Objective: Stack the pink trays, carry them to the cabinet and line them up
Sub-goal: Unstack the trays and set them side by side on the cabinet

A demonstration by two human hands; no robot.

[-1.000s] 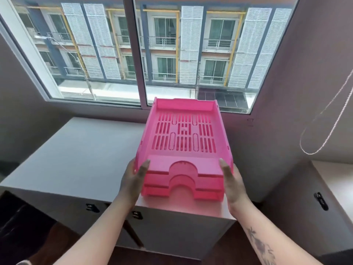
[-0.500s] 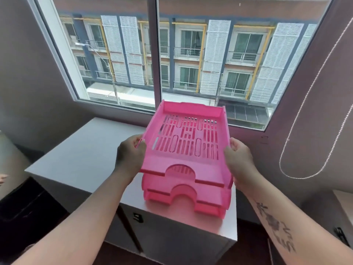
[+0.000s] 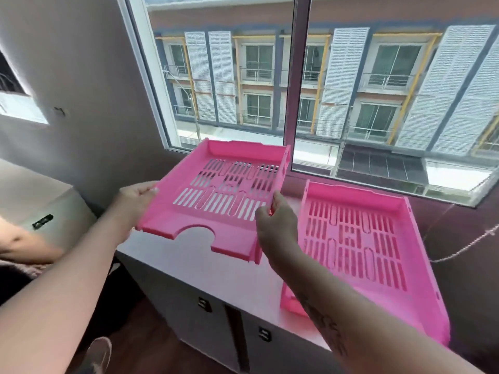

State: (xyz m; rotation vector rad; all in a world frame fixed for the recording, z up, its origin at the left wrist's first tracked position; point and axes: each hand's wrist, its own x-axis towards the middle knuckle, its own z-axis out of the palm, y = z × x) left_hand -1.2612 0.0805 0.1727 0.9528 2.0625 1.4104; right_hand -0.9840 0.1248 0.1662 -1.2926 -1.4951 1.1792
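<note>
I hold one pink slotted tray (image 3: 216, 201) in the air above the white cabinet top (image 3: 205, 268). My left hand (image 3: 135, 201) grips its left wall. Its right wall is pinched by my right hand (image 3: 275, 228). The tray's notched front edge faces me and it tilts slightly. The remaining pink tray stack (image 3: 359, 255) rests on the right part of the cabinet top, below the window. My right forearm crosses its front left corner.
A large window (image 3: 297, 90) runs behind the cabinet. A bead cord (image 3: 464, 247) hangs at the right wall. Cabinet doors with dark handles (image 3: 204, 304) are below. Another person's arm (image 3: 24, 244) shows at the left edge, beside a second cabinet (image 3: 35, 203).
The top tray has come off the stack and moved left with both hands. The rest of the stack stays on the cabinet, now at my right. My view has swung left.
</note>
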